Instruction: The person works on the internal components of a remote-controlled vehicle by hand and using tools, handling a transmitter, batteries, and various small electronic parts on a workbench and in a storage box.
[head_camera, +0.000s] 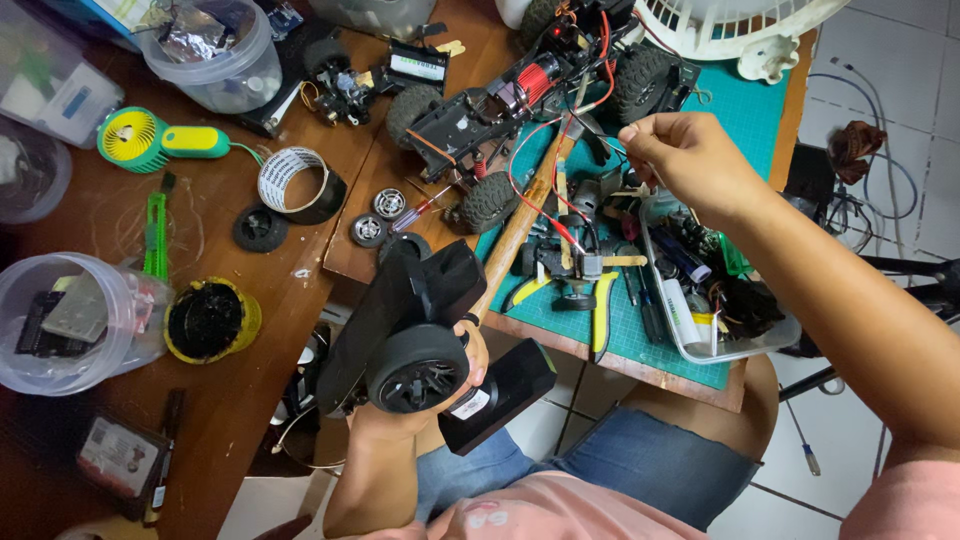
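Observation:
My left hand (455, 385) grips a black pistol-style radio controller (420, 330) with a rubber steering wheel, held low over my lap. My right hand (685, 155) reaches over the green cutting mat (740, 110), fingers pinched together near thin wires beside a stripped model car chassis (530, 100) with a red motor and knobby tyres. What the fingers pinch is too small to tell. Red wires (545, 190) run from the chassis down to a small motor assembly (575, 255).
A clear tray (730, 345) of batteries and parts sits right. Yellow-handled pliers (600, 310), a wooden stick, loose wheels (260, 228), a tape roll (295, 180), a green cutter (155, 230), plastic tubs (70, 320), a hand fan (150, 140) and a white fan (730, 25) crowd the desk.

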